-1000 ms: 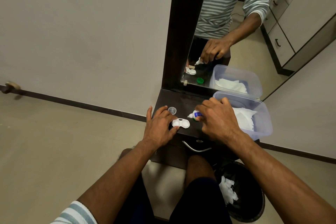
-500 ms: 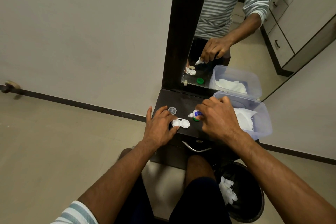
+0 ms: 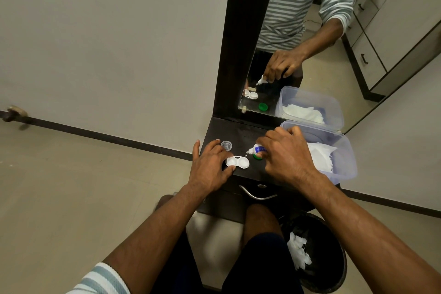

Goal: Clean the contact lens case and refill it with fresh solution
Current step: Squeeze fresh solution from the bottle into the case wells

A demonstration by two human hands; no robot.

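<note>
A white double-well contact lens case (image 3: 238, 162) lies open on the dark dresser top (image 3: 241, 132). My left hand (image 3: 211, 166) pinches the case's left end between thumb and fingers. My right hand (image 3: 287, 154) grips a small white solution bottle (image 3: 256, 149) with a blue label, tilted so its nozzle points down-left just above the case's right well. A drop hangs near the tip. A green cap (image 3: 257, 156) lies under the bottle, partly hidden by my fingers. A clear round cap (image 3: 226, 145) sits behind the case.
A clear plastic box (image 3: 343, 150) with white tissues stands at the right of the dresser. A mirror (image 3: 298, 55) rises behind. A black bin (image 3: 317, 253) with used tissues sits on the floor at the right, below a drawer handle (image 3: 256, 194).
Almost nothing has moved. The bottle stays tilted over the case, and a drop now shows at its nozzle.
</note>
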